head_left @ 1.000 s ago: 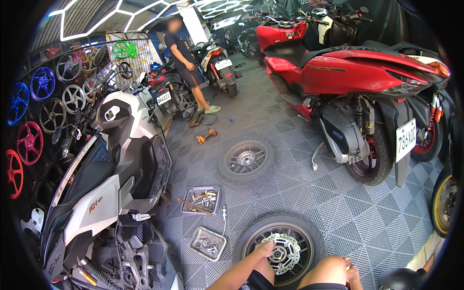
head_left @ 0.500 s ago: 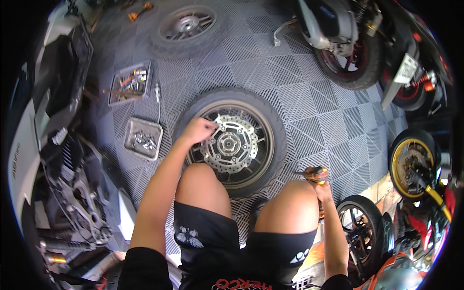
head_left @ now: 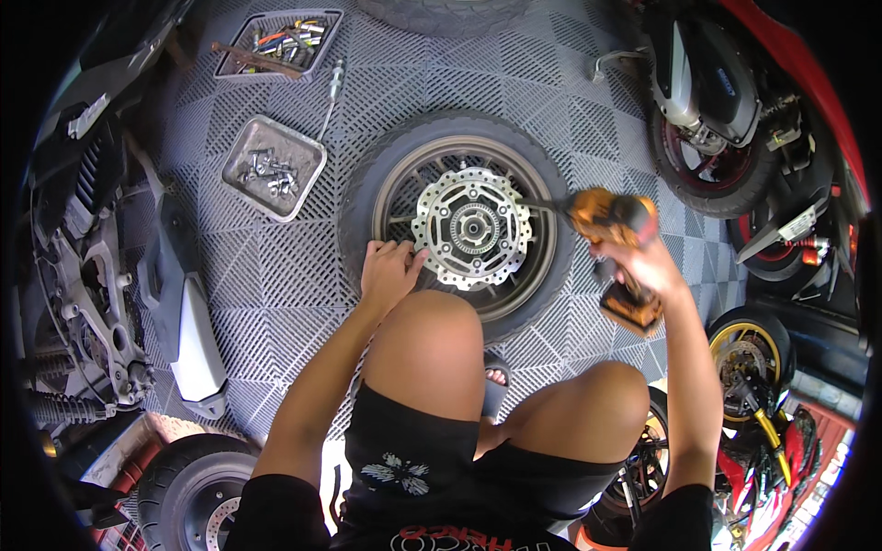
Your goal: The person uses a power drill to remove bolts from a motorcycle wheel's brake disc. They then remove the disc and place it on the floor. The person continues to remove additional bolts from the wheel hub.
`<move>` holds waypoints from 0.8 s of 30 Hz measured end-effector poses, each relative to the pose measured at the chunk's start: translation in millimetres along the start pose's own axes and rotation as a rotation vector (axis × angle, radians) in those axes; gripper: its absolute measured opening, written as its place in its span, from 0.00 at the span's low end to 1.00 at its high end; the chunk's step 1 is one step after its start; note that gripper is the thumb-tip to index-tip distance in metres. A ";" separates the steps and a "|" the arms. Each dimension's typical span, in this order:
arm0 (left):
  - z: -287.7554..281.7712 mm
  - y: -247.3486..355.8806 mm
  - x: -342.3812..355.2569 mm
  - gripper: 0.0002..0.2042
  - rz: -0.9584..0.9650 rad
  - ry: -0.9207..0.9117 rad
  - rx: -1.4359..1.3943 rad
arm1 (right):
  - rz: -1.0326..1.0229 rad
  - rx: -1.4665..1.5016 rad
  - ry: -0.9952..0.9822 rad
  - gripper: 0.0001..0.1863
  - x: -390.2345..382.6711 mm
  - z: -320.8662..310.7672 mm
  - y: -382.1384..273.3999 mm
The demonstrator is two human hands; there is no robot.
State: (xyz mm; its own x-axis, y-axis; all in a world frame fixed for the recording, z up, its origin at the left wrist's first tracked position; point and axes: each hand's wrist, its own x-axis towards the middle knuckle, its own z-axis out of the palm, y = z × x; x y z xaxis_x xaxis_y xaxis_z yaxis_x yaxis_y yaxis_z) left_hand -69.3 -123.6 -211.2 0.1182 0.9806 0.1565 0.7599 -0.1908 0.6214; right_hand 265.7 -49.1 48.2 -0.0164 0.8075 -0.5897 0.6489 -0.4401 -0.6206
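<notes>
While my left hand (head_left: 390,273) rests on the wheel (head_left: 473,229) (whether it grips, I cannot tell), my right hand (head_left: 646,268), well apart, is wrapped around an orange drill (head_left: 599,213). The wheel lies flat between my hands, brake disc (head_left: 426,225) upward, and a shallow tray (head_left: 292,151) sits beyond the left.

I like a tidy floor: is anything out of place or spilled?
A brown bar juts past the tool tray's left rim, and a slim metal tool lies on the floor while other tools sit inside. No spill shows.
</notes>
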 end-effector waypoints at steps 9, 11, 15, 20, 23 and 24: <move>7.9 -16.5 -6.2 0.11 -0.002 0.012 -0.133 | 0.056 -0.180 -0.106 0.17 61.0 64.6 -65.5; 10.5 -14.6 -4.9 0.10 -0.006 0.041 -0.131 | 0.037 -0.234 -0.094 0.16 66.8 66.2 -64.3; 9.8 -17.0 -5.0 0.11 0.047 0.038 -0.086 | 0.008 -0.321 -0.102 0.15 71.9 67.7 -74.3; 1.6 -16.8 -3.8 0.14 -0.038 -0.108 -0.138 | -0.161 -0.669 -0.178 0.19 75.8 76.9 -111.1; 0.5 -17.9 -3.4 0.14 -0.035 -0.123 -0.153 | -0.342 -0.837 -0.249 0.23 86.0 72.9 -103.9; 0.3 -18.6 -2.8 0.14 -0.034 -0.125 -0.155 | -0.345 -0.889 -0.252 0.23 85.7 72.9 -101.9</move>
State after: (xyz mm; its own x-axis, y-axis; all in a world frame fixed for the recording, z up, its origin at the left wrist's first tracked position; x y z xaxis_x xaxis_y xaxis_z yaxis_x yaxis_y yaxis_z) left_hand -83.6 -122.7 -223.5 0.1794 0.9828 0.0429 0.6582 -0.1523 0.7373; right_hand 142.7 36.4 23.3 -0.4066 0.6833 -0.6065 0.9121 0.3424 -0.2256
